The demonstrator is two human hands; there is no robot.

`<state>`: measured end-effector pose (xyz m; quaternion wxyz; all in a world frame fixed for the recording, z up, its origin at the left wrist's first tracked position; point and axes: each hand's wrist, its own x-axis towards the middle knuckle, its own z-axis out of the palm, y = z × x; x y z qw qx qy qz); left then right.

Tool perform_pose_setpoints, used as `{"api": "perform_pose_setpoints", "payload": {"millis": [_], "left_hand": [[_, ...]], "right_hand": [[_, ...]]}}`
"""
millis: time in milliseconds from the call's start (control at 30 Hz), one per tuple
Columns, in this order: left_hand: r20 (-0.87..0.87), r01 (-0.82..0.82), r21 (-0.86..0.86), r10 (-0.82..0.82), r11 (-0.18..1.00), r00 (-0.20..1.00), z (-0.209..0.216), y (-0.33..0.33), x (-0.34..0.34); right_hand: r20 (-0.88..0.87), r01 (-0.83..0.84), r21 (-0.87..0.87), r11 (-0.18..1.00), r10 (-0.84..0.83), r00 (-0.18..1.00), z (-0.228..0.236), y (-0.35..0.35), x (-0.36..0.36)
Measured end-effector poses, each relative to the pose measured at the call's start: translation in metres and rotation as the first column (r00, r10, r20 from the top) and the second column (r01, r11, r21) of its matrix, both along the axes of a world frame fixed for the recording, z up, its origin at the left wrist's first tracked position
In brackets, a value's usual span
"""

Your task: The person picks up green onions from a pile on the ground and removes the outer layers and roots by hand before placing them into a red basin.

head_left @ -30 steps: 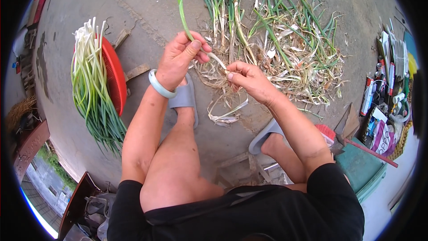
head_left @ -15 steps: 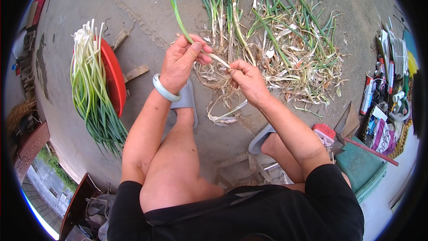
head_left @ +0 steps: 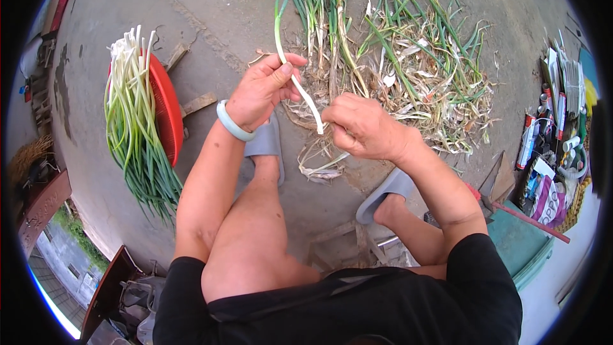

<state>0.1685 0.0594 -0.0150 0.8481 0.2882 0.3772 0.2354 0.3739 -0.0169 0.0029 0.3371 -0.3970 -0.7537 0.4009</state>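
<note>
A green onion (head_left: 311, 106) is pinched between the thumb and fingers of my left hand (head_left: 260, 91), its green leaf pointing away and its clean white end hanging toward me. Just right of that white end, my right hand (head_left: 365, 126) is closed with curled fingers; what they hold, if anything, is hidden. Beyond my hands lies a bunch of unpeeled green onions (head_left: 319, 9) with dry roots. A heap of peelings and stripped leaves (head_left: 429, 86) spreads to its right. At left, cleaned green onions (head_left: 132, 121) drape over a red plastic basket (head_left: 168, 115).
Wooden pieces (head_left: 198, 103) stick out beside the basket. My feet wear grey slippers (head_left: 263, 140). Loose peelings (head_left: 321, 173) lie between them. At right sit a box of assorted items (head_left: 543, 182), a red stick (head_left: 533, 221) and a green bin (head_left: 518, 243).
My right hand has drawn back toward me and closed further. The onion's lower end, pinched by the right hand before, now hangs free and white. Its leaf has swung right and stands steeper.
</note>
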Motion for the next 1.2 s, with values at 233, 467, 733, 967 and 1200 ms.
{"api": "perform_pose_setpoints", "payload": {"millis": [233, 467, 733, 967, 1200], "left_hand": [[0.010, 0.164, 0.004, -0.164, 0.986, 0.986, 0.002, -0.005, 0.002], [0.078, 0.141, 0.012, -0.142, 0.990, 0.987, 0.001, -0.007, -0.008], [0.191, 0.107, 0.021, -0.110, 0.994, 0.975, 0.006, -0.003, -0.007], [0.275, 0.058, 0.021, -0.062, 0.998, 0.959, 0.008, -0.002, -0.005], [0.338, -0.041, -0.037, 0.051, 0.998, 0.940, 0.008, -0.002, -0.007]], "right_hand": [[0.156, 0.205, 0.052, 0.977, -0.211, 0.965, -0.008, 0.032, 0.015], [0.313, 0.608, 0.002, 0.794, -0.578, 0.753, -0.009, 0.035, 0.085], [0.623, 0.756, 0.225, 0.615, -0.687, 0.374, -0.048, 0.000, 0.192], [-0.064, 0.165, -0.791, 0.589, -0.347, 0.936, -0.034, -0.008, 0.061], [-0.608, -0.451, -0.787, 0.421, -0.412, 0.678, 0.007, -0.025, -0.025]]}}
